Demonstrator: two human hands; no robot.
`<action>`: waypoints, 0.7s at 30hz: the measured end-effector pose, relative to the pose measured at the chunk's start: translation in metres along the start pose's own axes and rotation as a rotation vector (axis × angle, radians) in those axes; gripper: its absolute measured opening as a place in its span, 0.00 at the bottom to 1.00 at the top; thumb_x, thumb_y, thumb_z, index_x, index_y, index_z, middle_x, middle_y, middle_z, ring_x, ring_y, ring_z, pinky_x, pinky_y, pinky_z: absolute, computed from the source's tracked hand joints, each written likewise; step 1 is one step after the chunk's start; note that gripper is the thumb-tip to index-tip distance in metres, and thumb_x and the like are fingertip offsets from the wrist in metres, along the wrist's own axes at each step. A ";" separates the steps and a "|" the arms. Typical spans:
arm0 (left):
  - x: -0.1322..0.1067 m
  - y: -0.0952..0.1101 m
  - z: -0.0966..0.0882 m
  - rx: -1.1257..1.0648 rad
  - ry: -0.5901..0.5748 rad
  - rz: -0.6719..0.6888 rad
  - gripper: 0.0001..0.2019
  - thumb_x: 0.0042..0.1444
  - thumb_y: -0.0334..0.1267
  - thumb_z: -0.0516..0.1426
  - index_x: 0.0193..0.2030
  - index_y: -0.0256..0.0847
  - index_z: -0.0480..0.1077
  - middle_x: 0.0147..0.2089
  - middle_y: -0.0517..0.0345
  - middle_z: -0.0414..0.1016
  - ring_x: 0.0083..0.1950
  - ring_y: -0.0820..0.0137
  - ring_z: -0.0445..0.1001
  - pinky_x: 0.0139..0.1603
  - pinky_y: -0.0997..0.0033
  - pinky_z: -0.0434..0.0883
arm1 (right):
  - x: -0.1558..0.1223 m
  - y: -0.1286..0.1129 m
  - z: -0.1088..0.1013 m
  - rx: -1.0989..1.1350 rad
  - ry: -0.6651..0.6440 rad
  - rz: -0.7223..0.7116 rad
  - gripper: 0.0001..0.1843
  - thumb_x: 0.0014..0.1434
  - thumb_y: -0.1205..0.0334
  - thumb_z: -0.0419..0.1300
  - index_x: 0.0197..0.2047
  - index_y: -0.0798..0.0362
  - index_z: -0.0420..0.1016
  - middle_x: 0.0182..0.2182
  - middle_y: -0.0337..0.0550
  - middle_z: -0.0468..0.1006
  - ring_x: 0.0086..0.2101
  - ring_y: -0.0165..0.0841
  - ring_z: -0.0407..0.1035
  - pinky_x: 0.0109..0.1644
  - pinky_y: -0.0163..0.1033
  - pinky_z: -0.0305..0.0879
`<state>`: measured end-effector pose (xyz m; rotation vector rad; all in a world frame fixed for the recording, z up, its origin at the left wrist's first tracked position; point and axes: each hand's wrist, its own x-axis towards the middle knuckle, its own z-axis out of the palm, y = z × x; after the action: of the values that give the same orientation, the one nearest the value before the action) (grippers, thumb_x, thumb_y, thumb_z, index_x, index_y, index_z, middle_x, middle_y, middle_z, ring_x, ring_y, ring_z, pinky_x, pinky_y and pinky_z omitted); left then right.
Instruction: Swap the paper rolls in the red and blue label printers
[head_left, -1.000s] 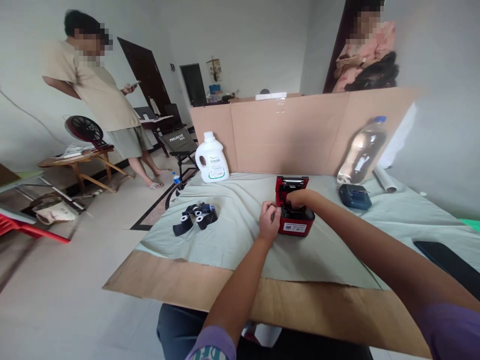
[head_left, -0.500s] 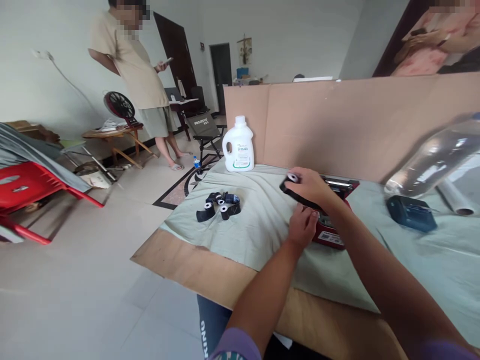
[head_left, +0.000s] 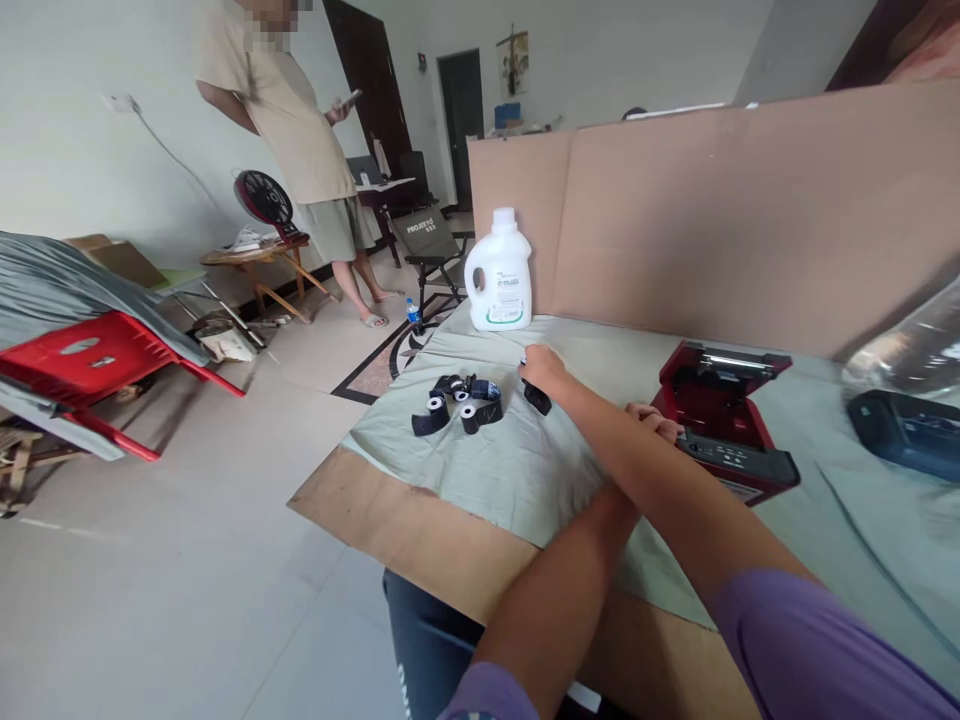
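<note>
My right hand is closed around a black ribbon roll, whose dark strip hangs below the fingers just over the cloth. To its left, several similar black ribbon rolls with white cores lie in a loose cluster. My left hand is at the left edge of a red and black label printer, fingers curled against it and partly hidden behind my right forearm. The printer's lid stands raised, showing the dark inside and a silver bar.
A white detergent jug stands at the back by a tall cardboard panel. Right of the printer are a dark blue device and a clear plastic bottle. Beyond the table's left edge are a red chair and a standing person.
My right hand has moved left, away from the printer, carrying the ribbon roll toward the cluster. My left hand stays by the printer. The view has shifted left, showing more of the open printer.
</note>
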<state>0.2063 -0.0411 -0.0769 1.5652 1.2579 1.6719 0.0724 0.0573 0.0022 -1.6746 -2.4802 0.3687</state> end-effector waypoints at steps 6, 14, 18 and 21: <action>-0.014 0.018 -0.014 0.040 0.008 0.057 0.13 0.68 0.41 0.52 0.39 0.42 0.76 0.51 0.52 0.70 0.47 0.68 0.73 0.54 0.64 0.74 | -0.035 -0.025 0.005 0.010 0.257 -0.440 0.25 0.65 0.53 0.57 0.63 0.51 0.72 0.57 0.57 0.72 0.57 0.51 0.60 0.55 0.51 0.56; -0.019 0.027 -0.028 0.208 -0.066 0.202 0.17 0.71 0.44 0.47 0.43 0.40 0.76 0.49 0.51 0.70 0.44 0.70 0.75 0.44 0.72 0.74 | -0.075 -0.045 0.036 0.059 -0.005 -0.980 0.11 0.59 0.68 0.61 0.45 0.51 0.78 0.42 0.48 0.80 0.48 0.43 0.66 0.53 0.49 0.48; -0.021 0.024 -0.025 0.294 -0.074 0.228 0.16 0.71 0.44 0.47 0.44 0.41 0.75 0.49 0.52 0.71 0.42 0.71 0.75 0.42 0.72 0.74 | -0.067 -0.038 0.034 0.459 0.015 -0.839 0.07 0.56 0.69 0.63 0.40 0.52 0.73 0.38 0.43 0.78 0.38 0.35 0.69 0.49 0.43 0.57; -0.018 0.017 -0.024 0.336 -0.103 0.275 0.15 0.70 0.43 0.49 0.46 0.42 0.75 0.50 0.53 0.71 0.41 0.71 0.75 0.42 0.72 0.75 | -0.070 -0.023 0.023 0.986 0.052 -0.616 0.12 0.53 0.58 0.66 0.37 0.50 0.67 0.34 0.37 0.75 0.34 0.33 0.68 0.41 0.39 0.63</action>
<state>0.1903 -0.0705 -0.0682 2.0786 1.3735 1.5707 0.0723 -0.0183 -0.0112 -0.5089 -2.0273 1.1622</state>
